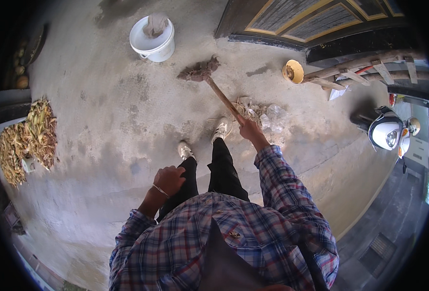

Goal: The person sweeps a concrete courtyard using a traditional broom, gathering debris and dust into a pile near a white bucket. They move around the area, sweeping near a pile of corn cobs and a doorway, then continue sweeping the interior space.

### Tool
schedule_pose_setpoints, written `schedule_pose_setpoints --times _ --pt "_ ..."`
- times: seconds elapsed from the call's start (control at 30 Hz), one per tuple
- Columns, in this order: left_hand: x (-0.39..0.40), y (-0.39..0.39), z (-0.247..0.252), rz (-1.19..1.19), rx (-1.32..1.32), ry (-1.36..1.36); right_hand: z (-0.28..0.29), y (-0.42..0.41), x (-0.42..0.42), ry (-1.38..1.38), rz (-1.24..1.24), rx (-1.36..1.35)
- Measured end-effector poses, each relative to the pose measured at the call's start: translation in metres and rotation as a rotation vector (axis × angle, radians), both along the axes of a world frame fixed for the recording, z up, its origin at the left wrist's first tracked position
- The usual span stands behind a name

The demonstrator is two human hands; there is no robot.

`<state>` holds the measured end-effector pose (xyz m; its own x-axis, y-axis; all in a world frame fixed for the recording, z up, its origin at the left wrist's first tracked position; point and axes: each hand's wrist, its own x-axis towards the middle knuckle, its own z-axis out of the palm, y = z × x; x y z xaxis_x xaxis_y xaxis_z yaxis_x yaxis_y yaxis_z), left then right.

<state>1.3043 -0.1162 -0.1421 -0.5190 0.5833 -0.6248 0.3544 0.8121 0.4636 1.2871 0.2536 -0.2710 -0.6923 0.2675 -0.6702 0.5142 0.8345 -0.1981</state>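
My right hand [251, 130] grips the upper end of a broom's wooden handle [221, 94]. The broom's worn, dark brown head [200, 71] rests on the concrete floor ahead of my shoes. Just beyond that hand lies a heap of litter [261, 112] with clear plastic and stringy scraps, partly hidden by the hand. My left hand [169, 179] hangs in front of my thigh, its fingers curled in, and nothing shows in it. A white bucket [164, 52] with a greyish cloth [156, 25] over its rim stands past the broom head.
At right are a small yellow tub [294, 71], a wooden ladder [356, 77] lying low, and a white scooter [385, 134]. A dark panelled door [301, 22] is at the upper right. Corn husks [41, 134] are piled at left, with pumpkins [22, 82] beyond.
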Motion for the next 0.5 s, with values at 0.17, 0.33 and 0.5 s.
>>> schedule_pose_setpoints --times 0.17,0.33,0.5 --pt "0.016 -0.041 -0.015 0.029 -0.039 -0.008 0.002 -0.003 0.034 -0.285 0.159 0.074" --pt "0.031 -0.066 -0.024 0.026 -0.051 -0.017 0.040 0.046 0.094 -0.394 0.139 0.180" --pt "0.025 -0.071 -0.022 0.054 0.058 -0.018 0.084 0.072 0.110 -0.464 0.088 0.394"
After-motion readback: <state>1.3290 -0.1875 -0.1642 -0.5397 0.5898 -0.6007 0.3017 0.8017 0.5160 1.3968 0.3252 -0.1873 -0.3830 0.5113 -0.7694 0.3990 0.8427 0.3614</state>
